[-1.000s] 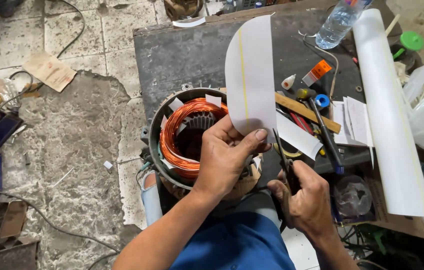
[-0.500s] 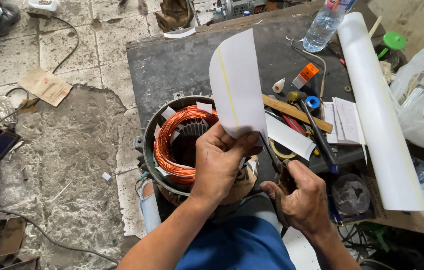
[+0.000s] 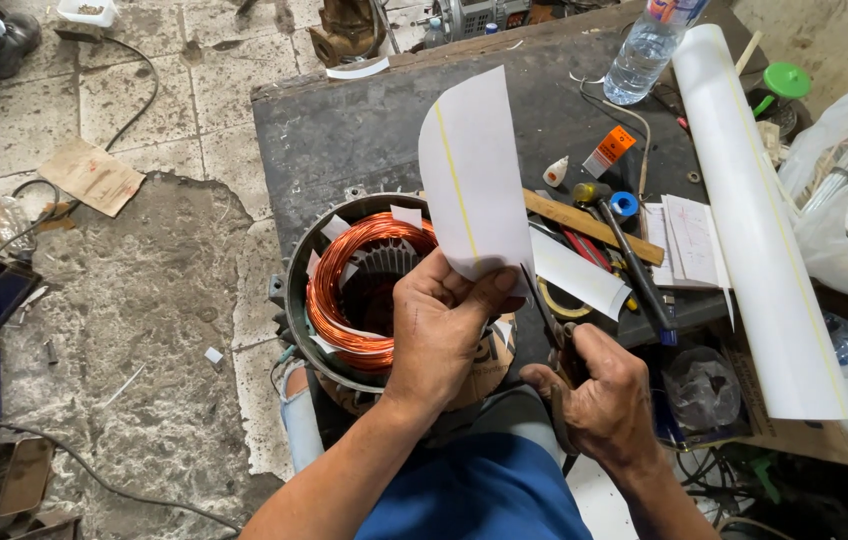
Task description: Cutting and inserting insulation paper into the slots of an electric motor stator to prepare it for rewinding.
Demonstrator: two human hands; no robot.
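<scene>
Cutting insulation: at frame centre our left hand (image 3: 439, 325) pinches a white sheet (image 3: 472, 180) upright while our right hand (image 3: 599, 395) grips scissors (image 3: 549, 320), blades at its lower edge. Beside them sits the copper-wound stator (image 3: 359, 290). Next, we judge, a steady straight snip.

Even, bright daylight across the scene, soft short shadows under the left hand (image 3: 441, 325) and right hand (image 3: 599, 405), mild sheen on the copper windings (image 3: 344, 285), sharp focus throughout, slight wide-angle bending at far edges
</scene>
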